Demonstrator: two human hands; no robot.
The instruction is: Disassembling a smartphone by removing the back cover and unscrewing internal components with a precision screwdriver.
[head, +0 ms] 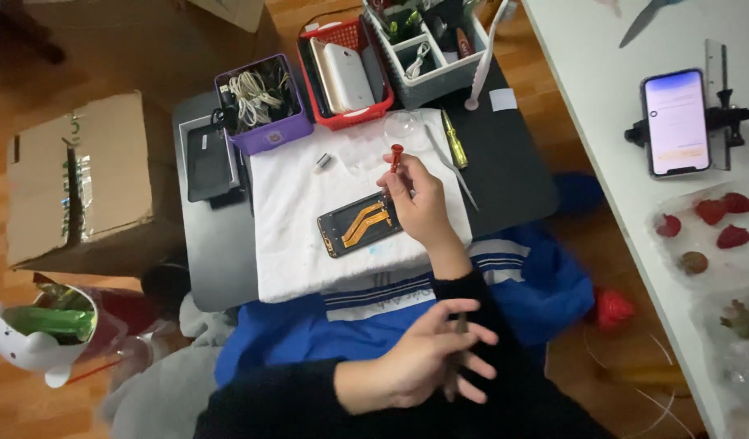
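White cloth point(293, 244), soft and nubbly, spread over a matt black tabletop point(513, 171). On it a phone chassis point(360, 223), dull dark metal with glossy orange flex strips. Purple plastic basket point(269, 134) smooth; cardboard box point(82, 179) rough, taped.

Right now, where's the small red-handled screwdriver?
In the head view, the small red-handled screwdriver is upright in the fingers of the right hand, over the white cloth, just above the opened phone with orange ribbon cables and below the red plastic basket.

Surface: low black lap table point(513, 175).
Centre: white folded cloth point(301, 219).
Behind cloth: purple plastic basket point(269, 130), red plastic basket point(346, 118), grey divided tray point(431, 77).
Right of cloth: yellow-handled screwdriver point(454, 140).
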